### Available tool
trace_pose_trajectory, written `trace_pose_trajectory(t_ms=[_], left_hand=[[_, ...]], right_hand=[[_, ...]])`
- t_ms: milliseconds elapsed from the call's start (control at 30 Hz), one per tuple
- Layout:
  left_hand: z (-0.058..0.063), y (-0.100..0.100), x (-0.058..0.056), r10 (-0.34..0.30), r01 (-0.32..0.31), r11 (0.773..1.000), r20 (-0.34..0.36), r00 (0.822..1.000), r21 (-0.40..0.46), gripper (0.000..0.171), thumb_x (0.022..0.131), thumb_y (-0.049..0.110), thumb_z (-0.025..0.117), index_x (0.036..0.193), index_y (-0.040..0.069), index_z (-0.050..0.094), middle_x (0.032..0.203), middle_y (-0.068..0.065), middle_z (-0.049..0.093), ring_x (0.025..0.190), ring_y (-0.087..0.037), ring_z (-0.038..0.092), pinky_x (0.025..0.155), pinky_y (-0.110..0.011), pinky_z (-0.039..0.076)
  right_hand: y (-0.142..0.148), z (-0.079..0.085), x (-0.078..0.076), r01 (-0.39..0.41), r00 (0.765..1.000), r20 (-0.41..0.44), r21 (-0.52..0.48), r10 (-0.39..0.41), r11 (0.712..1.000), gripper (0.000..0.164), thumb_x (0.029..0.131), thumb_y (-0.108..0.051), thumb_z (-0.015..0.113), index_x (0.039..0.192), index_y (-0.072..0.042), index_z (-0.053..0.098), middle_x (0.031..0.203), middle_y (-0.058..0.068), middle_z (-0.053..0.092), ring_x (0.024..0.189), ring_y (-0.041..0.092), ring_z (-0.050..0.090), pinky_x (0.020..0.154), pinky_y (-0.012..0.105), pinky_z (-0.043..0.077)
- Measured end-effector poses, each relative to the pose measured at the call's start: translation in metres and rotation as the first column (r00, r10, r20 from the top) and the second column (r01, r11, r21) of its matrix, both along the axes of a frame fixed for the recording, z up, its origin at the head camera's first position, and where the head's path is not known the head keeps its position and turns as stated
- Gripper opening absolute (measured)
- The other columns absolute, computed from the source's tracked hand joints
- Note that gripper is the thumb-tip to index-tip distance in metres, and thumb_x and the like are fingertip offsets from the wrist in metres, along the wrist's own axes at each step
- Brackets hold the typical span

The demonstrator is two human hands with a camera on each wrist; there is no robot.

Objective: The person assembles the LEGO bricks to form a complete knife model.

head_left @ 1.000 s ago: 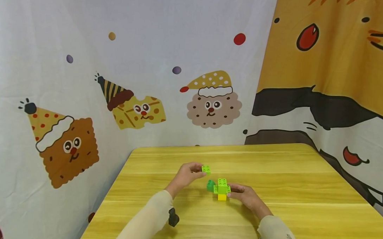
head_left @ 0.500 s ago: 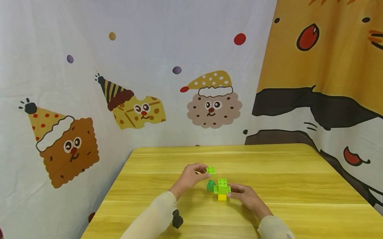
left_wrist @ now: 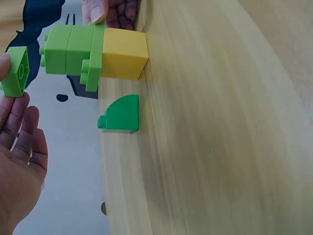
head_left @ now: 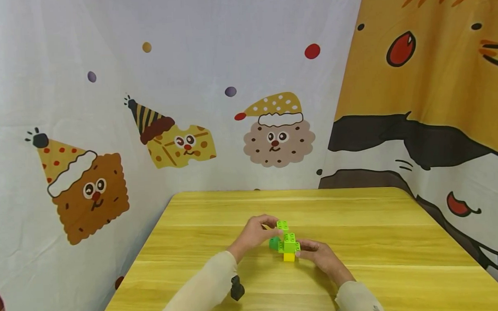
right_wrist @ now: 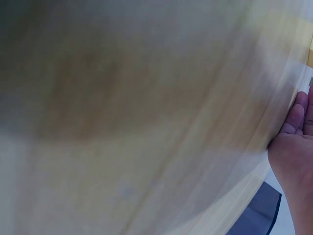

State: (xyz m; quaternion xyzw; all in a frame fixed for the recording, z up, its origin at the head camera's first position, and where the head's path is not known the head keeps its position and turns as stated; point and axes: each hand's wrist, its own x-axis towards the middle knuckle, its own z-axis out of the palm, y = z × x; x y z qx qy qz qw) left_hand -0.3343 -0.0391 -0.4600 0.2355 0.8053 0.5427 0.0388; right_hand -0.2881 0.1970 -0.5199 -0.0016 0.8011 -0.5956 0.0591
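Observation:
My left hand (head_left: 257,230) pinches a light green building brick (left_wrist: 16,72) between thumb and fingers, held in the air just above a stacked build. That build has a yellow brick (left_wrist: 124,54) at its base, a wider light green plate (left_wrist: 95,58) on it, and light green bricks (left_wrist: 68,49) stacked on top. From the right side my right hand (head_left: 322,256) holds the build at the light green plate. A darker green brick with a curved side (left_wrist: 122,114) stands on the table beside the yellow brick, apart from it. In the right wrist view the right hand is mostly cut off.
All of this is on a wood-grain table (head_left: 358,220). Behind it hangs a cloth backdrop (head_left: 188,61) printed with cartoon figures. A dark device (head_left: 237,288) is strapped at the left wrist.
My left hand has moved right and slightly nearer with the light green brick, from left of the build to over it. The right hand and the build have stayed put.

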Motion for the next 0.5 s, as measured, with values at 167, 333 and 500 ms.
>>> trace_pose_trajectory(t_ms=[167, 333, 500], left_hand=[[-0.0024, 0.0048, 0.0013, -0.01, 0.01, 1.0, 0.024, 1.0, 0.004, 0.034, 0.087, 0.032, 0.078, 0.116, 0.016, 0.072, 0.106, 0.0, 0.065, 0.095, -0.022, 0.059, 0.078, -0.032, 0.052], [-0.0046, 0.0087, 0.003, -0.021, 0.021, 1.0, 0.042, 0.999, 0.001, 0.032, 0.088, 0.034, 0.078, 0.115, 0.019, 0.071, 0.105, 0.0, 0.064, 0.089, -0.019, 0.06, 0.075, -0.032, 0.052], [-0.0063, 0.0107, 0.0051, -0.016, 0.017, 1.0, 0.027, 1.0, -0.023, 0.032, 0.088, 0.034, 0.078, 0.116, 0.019, 0.072, 0.109, -0.001, 0.065, 0.095, -0.02, 0.058, 0.077, -0.033, 0.051]], right_hand=[[-0.0001, 0.0006, 0.0002, 0.008, 1.0, 0.002, 0.003, -0.008, 1.0, 0.05, 0.084, -0.028, 0.08, 0.127, -0.006, 0.067, 0.127, 0.011, 0.065, 0.121, 0.033, 0.056, 0.102, 0.056, 0.039], [0.0002, 0.0005, -0.0001, 0.003, 1.0, 0.008, -0.003, -0.003, 1.0, 0.051, 0.085, -0.03, 0.08, 0.128, -0.005, 0.066, 0.128, 0.011, 0.064, 0.121, 0.033, 0.055, 0.102, 0.056, 0.04], [0.0008, -0.0006, -0.0011, -0.003, 1.0, 0.015, -0.009, 0.003, 1.0, 0.053, 0.085, -0.03, 0.08, 0.128, -0.005, 0.066, 0.127, 0.011, 0.065, 0.12, 0.032, 0.056, 0.101, 0.055, 0.041]])
